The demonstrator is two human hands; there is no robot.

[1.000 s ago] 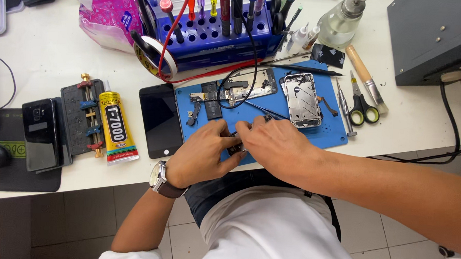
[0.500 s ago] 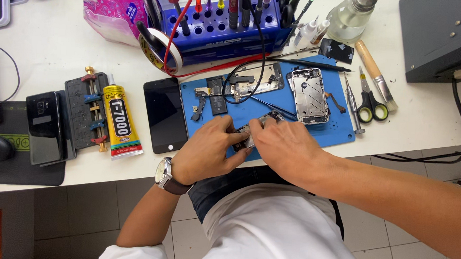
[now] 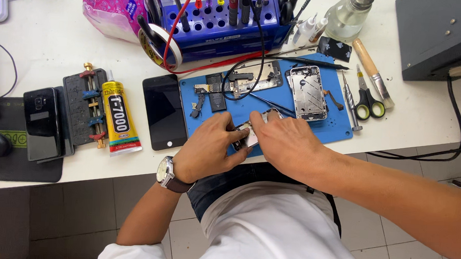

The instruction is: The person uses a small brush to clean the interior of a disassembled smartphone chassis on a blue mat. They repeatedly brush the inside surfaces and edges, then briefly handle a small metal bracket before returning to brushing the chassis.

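We had a small phone part (image 3: 247, 136), a silvery piece with a dark edge, pinched between both hands at the near edge of the blue mat (image 3: 340, 132). Most of it was hidden under the fingers, so we could not tell exactly what it was.

Progress, as judged: the disassembly looked well advanced. A stripped metal phone frame (image 3: 308, 91) lay just beyond the right fingers, a circuit board (image 3: 254, 79) and a small dark battery-like piece (image 3: 216, 91) lay beyond the left fingers, and a black screen panel (image 3: 163, 112) sat off the mat, just outside the left hand. The piece in hand seemed to be the one under work; nothing looked reassembled.

Left hand (image 3: 208, 149): fingers curled together, tips clamped on the part's left side. Right hand (image 3: 287, 143): fingers close together, index tip pressing the part's upper edge, thumb hidden beneath.

Farther out from the right fingers lay a small screwdriver (image 3: 350, 101), scissors (image 3: 367, 100) and a brush (image 3: 373, 71). Outward from the left fingers sat a yellow glue tube (image 3: 119, 113), a clamp jig (image 3: 87, 109) and a black phone (image 3: 41, 122). Beyond both stood a blue tool rack (image 3: 220, 26).
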